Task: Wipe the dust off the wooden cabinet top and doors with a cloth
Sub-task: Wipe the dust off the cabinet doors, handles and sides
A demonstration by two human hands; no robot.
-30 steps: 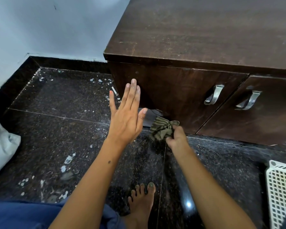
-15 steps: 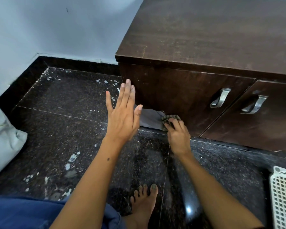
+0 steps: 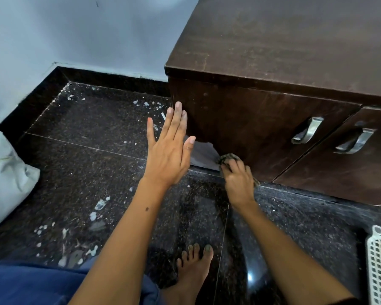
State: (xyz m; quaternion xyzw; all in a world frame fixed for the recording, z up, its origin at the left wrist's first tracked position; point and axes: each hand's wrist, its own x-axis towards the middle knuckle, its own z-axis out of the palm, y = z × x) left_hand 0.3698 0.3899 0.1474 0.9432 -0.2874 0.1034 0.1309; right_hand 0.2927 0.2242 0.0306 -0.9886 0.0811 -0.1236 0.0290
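While my left hand (image 3: 169, 155) hangs flat above the floor (image 3: 92, 168) with straight fingers (image 3: 174, 119) pressed side by side and the thumb held out, my right hand (image 3: 238, 179) reaches low to the wooden cabinet (image 3: 262, 119). Its curled fingers (image 3: 231, 165) pinch the bunched cloth (image 3: 228, 157) against the bottom left corner of the left door. Both forearms stretch forward over my bare foot (image 3: 191, 269).

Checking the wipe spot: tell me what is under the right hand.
Under the right hand a bunched greenish cloth shows past the fingertips, pressed at the left cabinet door's bottom corner. Most of the cloth and the door surface beneath are covered.
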